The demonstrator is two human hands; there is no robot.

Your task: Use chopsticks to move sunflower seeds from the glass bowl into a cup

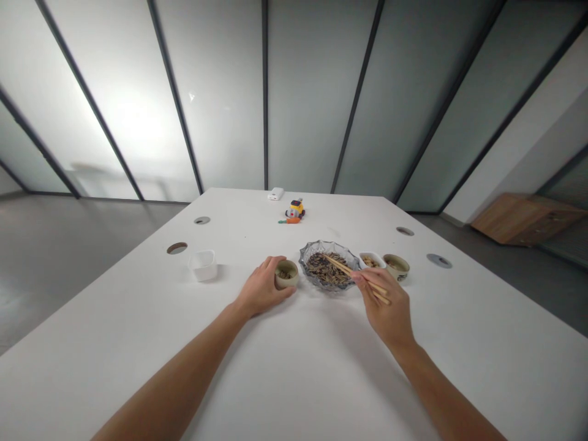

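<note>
In the head view, just below the middle of the frame, the left hand (261, 288) curls around a small tan cup (286, 273) standing on the white table (294, 367), fingers wrapped against its side. Right of it, the right hand (386, 306) is clenched on a pair of wooden chopsticks (353, 274), whose tips reach up and left into a glass dish (328, 268) heaped with dark seeds. Just beside the dish to the right stand a small white bowl (371, 260) and another tan cup (396, 266). Left of centre sits a white square container (203, 264). Farther up the table lie a colourful toy (294, 211) and a small white box (275, 194).
</note>
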